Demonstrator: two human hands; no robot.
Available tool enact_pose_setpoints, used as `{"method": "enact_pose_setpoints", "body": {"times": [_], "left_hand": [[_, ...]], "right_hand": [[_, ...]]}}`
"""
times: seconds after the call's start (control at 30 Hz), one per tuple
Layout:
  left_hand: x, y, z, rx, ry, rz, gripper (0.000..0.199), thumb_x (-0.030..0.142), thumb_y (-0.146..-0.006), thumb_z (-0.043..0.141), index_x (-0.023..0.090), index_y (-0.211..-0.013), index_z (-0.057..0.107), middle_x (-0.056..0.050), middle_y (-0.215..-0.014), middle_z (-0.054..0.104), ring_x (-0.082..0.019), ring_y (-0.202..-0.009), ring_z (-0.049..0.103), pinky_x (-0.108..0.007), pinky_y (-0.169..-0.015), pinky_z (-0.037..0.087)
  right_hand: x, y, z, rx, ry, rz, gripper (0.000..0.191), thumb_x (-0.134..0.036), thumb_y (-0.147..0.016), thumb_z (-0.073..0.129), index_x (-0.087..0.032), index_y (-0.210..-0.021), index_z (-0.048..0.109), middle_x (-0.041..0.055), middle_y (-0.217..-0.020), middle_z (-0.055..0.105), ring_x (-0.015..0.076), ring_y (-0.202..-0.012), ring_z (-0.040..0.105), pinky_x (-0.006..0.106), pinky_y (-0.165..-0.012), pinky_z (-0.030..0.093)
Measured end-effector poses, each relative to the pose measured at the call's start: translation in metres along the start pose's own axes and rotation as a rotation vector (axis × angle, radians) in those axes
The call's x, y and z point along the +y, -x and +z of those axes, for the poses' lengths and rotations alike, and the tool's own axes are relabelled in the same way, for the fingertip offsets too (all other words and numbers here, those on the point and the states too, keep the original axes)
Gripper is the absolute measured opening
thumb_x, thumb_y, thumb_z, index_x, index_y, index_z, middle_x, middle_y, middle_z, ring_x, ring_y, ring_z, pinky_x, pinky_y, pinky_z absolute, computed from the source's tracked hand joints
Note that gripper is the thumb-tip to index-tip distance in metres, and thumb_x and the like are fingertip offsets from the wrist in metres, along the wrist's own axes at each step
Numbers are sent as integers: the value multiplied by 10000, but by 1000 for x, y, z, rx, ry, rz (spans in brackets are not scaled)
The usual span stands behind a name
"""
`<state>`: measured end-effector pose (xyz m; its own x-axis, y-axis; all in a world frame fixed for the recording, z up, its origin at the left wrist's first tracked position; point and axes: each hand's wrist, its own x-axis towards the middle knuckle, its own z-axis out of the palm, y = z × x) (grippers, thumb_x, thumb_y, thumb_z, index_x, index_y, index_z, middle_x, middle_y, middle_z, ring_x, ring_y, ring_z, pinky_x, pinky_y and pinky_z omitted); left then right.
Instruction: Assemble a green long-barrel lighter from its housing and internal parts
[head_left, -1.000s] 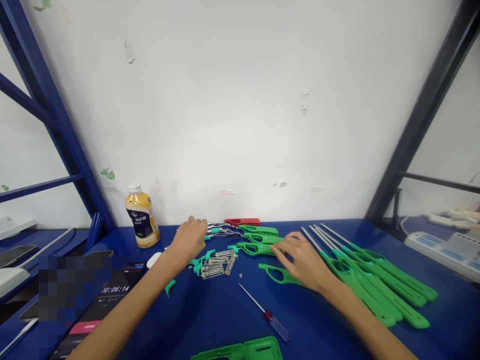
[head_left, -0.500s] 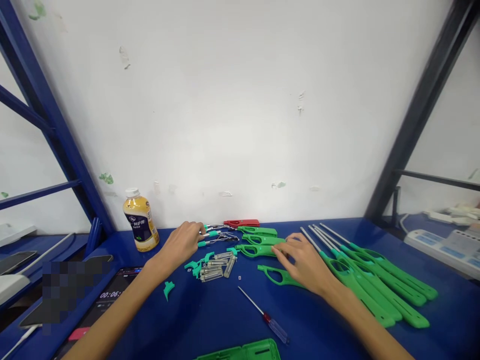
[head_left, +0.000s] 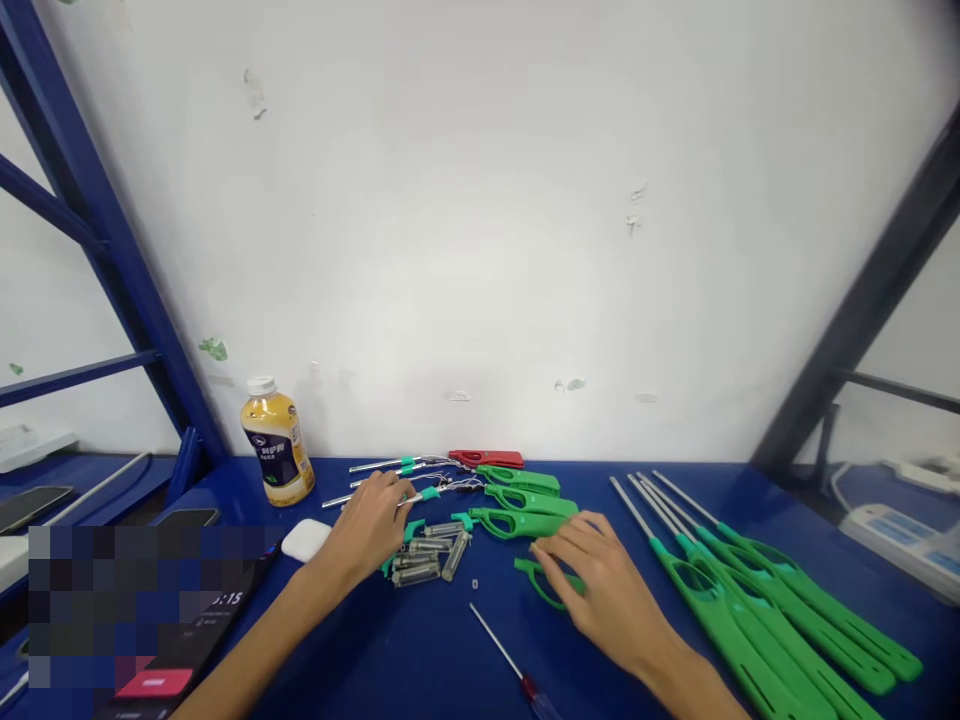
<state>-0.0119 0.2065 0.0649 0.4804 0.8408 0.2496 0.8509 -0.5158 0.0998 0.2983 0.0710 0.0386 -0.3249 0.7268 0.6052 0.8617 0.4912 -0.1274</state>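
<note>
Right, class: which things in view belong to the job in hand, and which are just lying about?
Probably the job's:
- green half-casings
- red casing
- thin metal rods
- clear cartridges
- screwdriver
- long-nosed green lighters

Apparently just lying about:
- yellow bottle
- white rounded case
- lit phone

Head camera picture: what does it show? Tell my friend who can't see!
A left hand is at metal rods and a right hand at a green shell on a blue table. Nearby are clear tubes, a screwdriver, green long-nosed lighters and a yellow bottle.
</note>
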Motion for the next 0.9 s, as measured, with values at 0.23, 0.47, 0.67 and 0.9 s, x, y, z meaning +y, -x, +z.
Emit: {"method": "enact_pose_setpoints", "body": {"times": [0.23,0.47,0.67,0.9], "left_hand": [[-5,5,19,55,17,38,310,385,-1064,710,185,-1300,691,-98,-1324,709,-254,-1141,721,-482,-989,624],[-12,9,27,113,-38,90,267,362,-1067,710,183,-1264,704,-85,-1266,729,-241,-1108,733,-464,-970,634],[-15,13,24,141,-81,139,233,342,-1070,705,184,-1241,710,-73,-1212,739,-226,-1064,738,-460,-970,635],[-14,14,35,124,-51,107,274,359,-1061,716,180,-1267,702,-88,-1279,724,-251,-1134,726,-485,-993,625]], "right_hand": [[-8,-8,-1,104,-39,-36,162,-162,-1069,558,-248,-1076,695,5,-868,750,184,-777,722,386,-827,577],[13,-12,-4,146,-5,7,141,-174,-1045,600,-275,-1111,673,-8,-920,780,197,-796,745,371,-837,563],[24,-6,1,131,20,111,158,-257,-1065,637,-290,-1209,692,6,-1001,779,215,-902,754,380,-883,582],[15,-4,6,41,81,36,165,-252,-1111,566,-255,-1199,705,61,-1062,742,221,-978,738,415,-903,607]]}}
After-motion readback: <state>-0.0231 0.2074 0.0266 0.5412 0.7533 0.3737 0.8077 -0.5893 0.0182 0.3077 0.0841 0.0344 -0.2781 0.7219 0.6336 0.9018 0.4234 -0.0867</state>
